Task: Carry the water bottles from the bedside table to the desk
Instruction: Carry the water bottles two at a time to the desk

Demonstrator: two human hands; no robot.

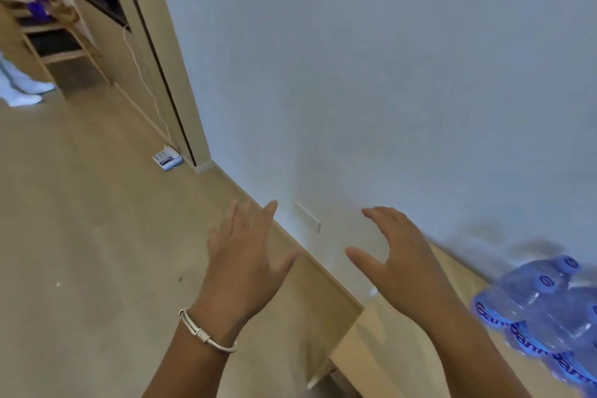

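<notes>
Nearest the camera, two bare forearms are seen reaching forward. The left hand (245, 255) is held palm down with its fingers (269, 208) spread and straight, gripping nothing; a white corded bracelet (206, 331) is worn on its wrist. The right hand (397, 255) is likewise held out empty, its fingers loosely extended and its thumb set apart. Both hands are poised above the corner of a pale wooden bench (342, 297) that is set against the wall.

At the right edge, on the same bench, a cluster of clear plastic water bottles with blue caps and blue printed labels (542, 310) is seen, well apart from the right hand and touched by neither hand. The bottles are blurred, so their count cannot be told.

Farther off, a white wall (387, 74) and a beige floor (80, 203) are shown. A small white device on a white cable (167, 159) lies on the floor by the wall. Farthest away, a wooden shelf unit (58, 42) is visible.
</notes>
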